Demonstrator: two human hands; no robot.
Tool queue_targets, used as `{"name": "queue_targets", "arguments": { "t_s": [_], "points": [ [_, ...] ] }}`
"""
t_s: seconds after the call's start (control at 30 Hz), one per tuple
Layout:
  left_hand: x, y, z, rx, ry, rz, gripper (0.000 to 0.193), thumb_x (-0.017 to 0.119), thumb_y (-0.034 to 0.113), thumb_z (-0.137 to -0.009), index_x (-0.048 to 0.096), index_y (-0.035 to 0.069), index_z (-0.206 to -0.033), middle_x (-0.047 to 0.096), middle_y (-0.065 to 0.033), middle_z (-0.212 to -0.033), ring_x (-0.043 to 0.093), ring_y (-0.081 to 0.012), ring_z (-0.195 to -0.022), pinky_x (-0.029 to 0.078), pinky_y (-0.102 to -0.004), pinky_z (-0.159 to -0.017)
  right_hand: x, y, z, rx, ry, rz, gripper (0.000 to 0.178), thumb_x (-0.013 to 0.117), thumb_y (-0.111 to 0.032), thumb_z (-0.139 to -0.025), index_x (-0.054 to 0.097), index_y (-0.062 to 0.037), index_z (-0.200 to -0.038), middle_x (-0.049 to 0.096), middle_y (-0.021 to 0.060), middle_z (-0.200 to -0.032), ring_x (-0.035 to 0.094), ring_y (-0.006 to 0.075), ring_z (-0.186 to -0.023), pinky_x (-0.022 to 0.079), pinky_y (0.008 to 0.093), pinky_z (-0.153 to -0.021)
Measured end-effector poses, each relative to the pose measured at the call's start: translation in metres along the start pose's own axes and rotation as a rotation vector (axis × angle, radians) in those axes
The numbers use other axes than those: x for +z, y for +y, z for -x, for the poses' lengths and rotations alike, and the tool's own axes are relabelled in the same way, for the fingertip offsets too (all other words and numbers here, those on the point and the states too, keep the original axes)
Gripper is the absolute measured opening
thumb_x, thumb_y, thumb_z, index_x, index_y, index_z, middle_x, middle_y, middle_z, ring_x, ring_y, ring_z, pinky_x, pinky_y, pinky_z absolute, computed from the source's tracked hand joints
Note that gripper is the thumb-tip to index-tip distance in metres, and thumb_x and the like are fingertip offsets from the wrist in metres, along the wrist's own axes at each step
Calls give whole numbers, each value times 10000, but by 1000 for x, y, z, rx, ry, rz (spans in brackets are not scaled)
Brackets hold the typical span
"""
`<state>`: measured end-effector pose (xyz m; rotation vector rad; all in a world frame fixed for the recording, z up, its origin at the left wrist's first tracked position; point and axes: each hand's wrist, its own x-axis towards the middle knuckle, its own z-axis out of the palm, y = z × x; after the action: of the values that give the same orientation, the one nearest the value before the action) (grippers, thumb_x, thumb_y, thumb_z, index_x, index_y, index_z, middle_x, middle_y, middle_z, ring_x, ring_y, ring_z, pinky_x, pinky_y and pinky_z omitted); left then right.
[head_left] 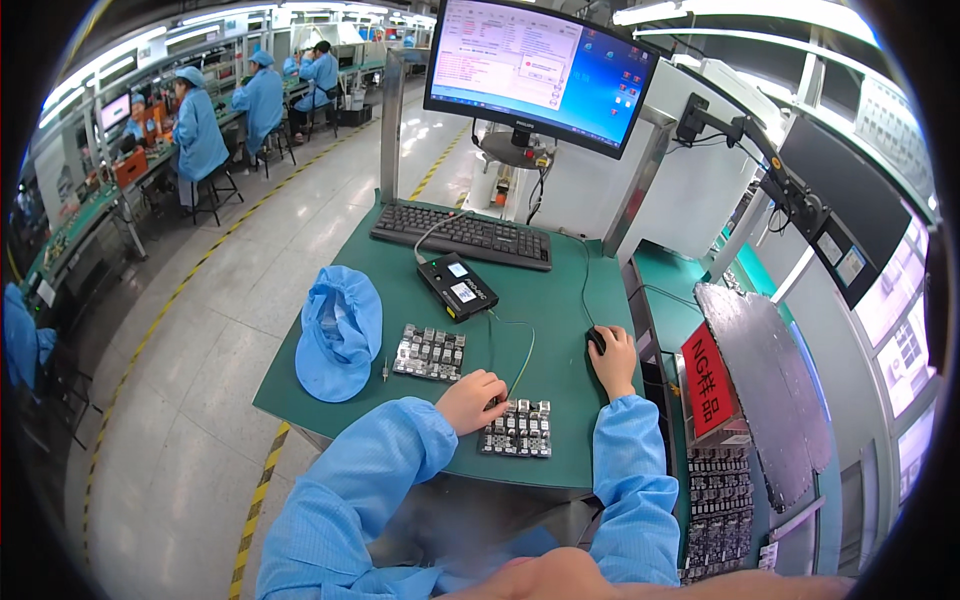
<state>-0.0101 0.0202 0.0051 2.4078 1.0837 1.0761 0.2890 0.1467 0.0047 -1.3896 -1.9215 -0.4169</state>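
Observation:
My left hand (pixel 473 402) is closed at the upper left corner of a panel of small circuit boards (pixel 516 432). Its fingers pinch a small dark piece, mostly hidden, where a thin green cable (pixel 531 345) comes down. That cable runs from a black box-shaped device (pixel 457 287) with two small lit screens. A black computer mouse (pixel 597 341) lies under my right hand (pixel 614 358), whose fingers curl over it. Up and left of my left hand sits a second board panel (pixel 430 352).
Left on the green table (pixel 400 440) lies a blue cap (pixel 339 335). A keyboard (pixel 460 236) and a lit monitor (pixel 540 70) stand at the back. Beyond the right edge are a red-labelled box (pixel 709 385), stacked boards (pixel 719 505) and a grey sheet (pixel 765 390). Several people work far left.

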Motion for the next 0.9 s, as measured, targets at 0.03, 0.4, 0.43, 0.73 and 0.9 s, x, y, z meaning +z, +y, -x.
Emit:
{"name": "queue_targets", "arguments": {
  "t_s": [0.03, 0.4, 0.43, 0.73, 0.9],
  "points": [
    [0, -1, 1, 2, 7, 10, 148, 647, 185, -828, 556, 67, -828, 544, -72, -831, 529, -256, -832, 456, -365, -740, -1, -1, -1, 15, 0, 2, 302, 718, -185, -729, 656, -152, -1022, 591, 71, -1043, 575, 313, -925, 490, 407, -765],
    [-1, 2, 2, 5, 27, -4, 140, 643, 175, -831, 554, 68, -824, 540, -70, -818, 532, -256, -812, 460, -364, -728, -5, -6, -1, 89, -28, 70, 258, 698, -199, -749, 645, -159, -999, 579, 63, -1024, 585, 294, -885, 505, 398, -698],
    [-1, 2, 2, 4, 26, 6, 141, 643, 174, -831, 553, 66, -821, 539, -70, -815, 532, -255, -811, 460, -363, -726, -5, -6, 0, 90, -24, 72, 257, 699, -200, -749, 645, -160, -997, 577, 62, -1018, 585, 293, -885, 505, 398, -699],
    [-3, 3, 2, 23, 34, -17, 144, 635, 172, -839, 549, 58, -818, 540, -73, -811, 533, -261, -812, 458, -369, -726, -3, -5, -1, 89, -21, 91, 254, 696, -214, -775, 641, -169, -1018, 576, 52, -1025, 597, 290, -897, 509, 398, -710],
    [-2, 3, 2, 23, 38, -6, 142, 632, 173, -842, 551, 59, -819, 540, -74, -811, 531, -260, -814, 459, -367, -727, -3, -4, 0, 94, -24, 91, 254, 698, -217, -774, 643, -169, -1017, 577, 49, -1027, 598, 286, -900, 510, 397, -712]
  ]
}}
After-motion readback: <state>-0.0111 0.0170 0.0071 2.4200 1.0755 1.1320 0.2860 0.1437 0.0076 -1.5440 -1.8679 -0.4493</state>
